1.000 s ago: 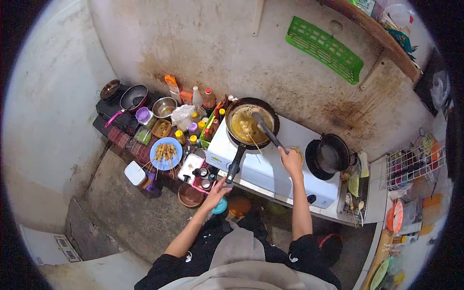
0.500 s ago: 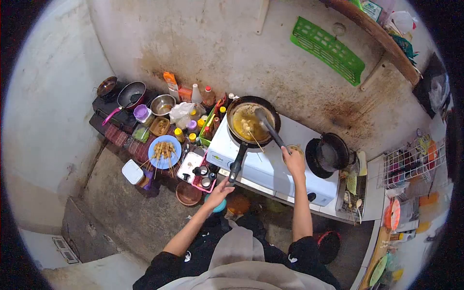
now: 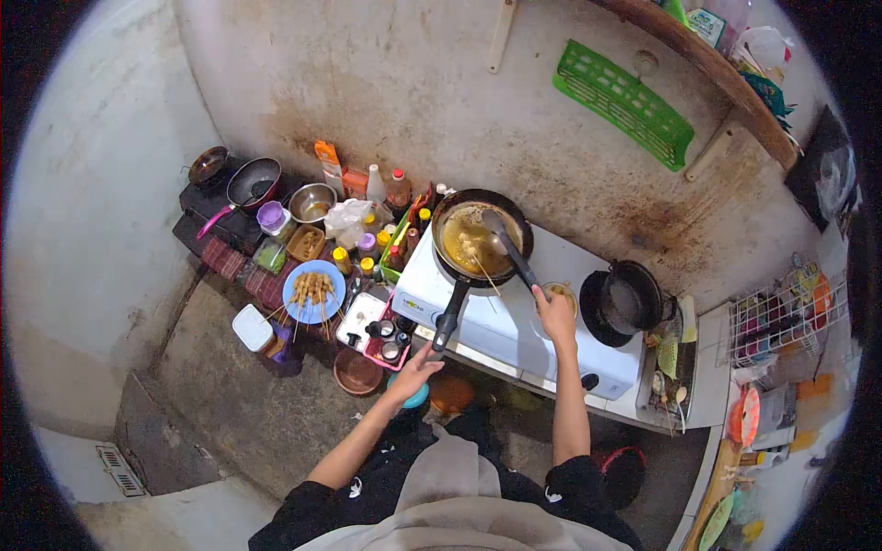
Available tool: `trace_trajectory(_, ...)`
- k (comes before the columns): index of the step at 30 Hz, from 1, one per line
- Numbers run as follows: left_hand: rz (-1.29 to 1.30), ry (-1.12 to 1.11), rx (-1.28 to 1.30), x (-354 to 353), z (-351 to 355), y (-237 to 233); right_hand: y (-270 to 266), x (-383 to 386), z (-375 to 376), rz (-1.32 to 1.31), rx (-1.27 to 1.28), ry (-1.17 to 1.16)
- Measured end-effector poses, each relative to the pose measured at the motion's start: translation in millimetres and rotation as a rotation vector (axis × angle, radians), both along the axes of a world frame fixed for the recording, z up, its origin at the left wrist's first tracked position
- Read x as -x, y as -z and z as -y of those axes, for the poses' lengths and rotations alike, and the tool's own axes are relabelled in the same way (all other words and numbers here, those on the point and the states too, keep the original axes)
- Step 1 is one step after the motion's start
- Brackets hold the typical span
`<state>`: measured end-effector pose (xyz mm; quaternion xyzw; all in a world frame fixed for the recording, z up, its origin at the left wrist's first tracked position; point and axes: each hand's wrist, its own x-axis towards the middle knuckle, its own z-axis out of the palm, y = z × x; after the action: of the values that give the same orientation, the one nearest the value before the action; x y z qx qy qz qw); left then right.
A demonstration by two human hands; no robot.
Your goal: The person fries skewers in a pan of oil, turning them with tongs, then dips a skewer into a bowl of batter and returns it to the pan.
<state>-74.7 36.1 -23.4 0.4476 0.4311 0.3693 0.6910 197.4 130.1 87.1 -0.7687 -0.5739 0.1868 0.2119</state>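
Note:
A frying pan [image 3: 453, 298] with yellowish oil stands on the left side of the white stove [image 3: 551, 344]. Food on a skewer [image 3: 485, 275] lies in the oil, its stick over the rim. My right hand [image 3: 555, 314] is closed round the handle of a dark spatula [image 3: 514, 255], whose head is in the pan beside the food. My left hand [image 3: 415, 374] is just below the end of the pan's handle, fingers apart and pointing up at it; whether a fingertip touches the handle is unclear. A blue plate [image 3: 288, 292] of skewers stands further left.
Bottles and jars [image 3: 367, 241] crowd the left of the stove. A dark wok [image 3: 632, 296] sits on its right side, with a utensil tray [image 3: 675, 367] beyond. A small bowl [image 3: 562, 292] is by my right hand. A wooden shelf [image 3: 707, 64] hangs above.
The spatula head and my right hand have shifted slightly in the pan area, and the skewer lies at a slightly different angle. My left hand stays near the pan handle.

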Motion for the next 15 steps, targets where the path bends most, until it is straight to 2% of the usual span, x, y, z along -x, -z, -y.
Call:
trace_trajectory(2, -0.019, -0.009, -0.016, -1, 2, 1, -6, 4, 2, 0.138, 0.032, 0.025)
trace_trajectory(6, -0.01, -0.007, -0.016, -2, 0, 5, -12, 9, -1, 0.015, 0.068, -0.022)
trace_trajectory(9, -0.004, -0.011, -0.009, -3, 1, 7, -9, 10, -4, 0.014, 0.034, 0.028)
trace_trajectory(12, -0.024, -0.005, -0.021, -3, 0, 3, -5, 10, -5, 0.133, -0.051, -0.009)
trace_trajectory(14, -0.027, 0.003, 0.006, -2, 0, -6, 8, 3, -14, -0.048, -0.003, 0.025)
trace_trajectory(15, -0.027, -0.001, 0.006, -2, 0, -4, 9, 2, -16, -0.047, -0.003, 0.022)
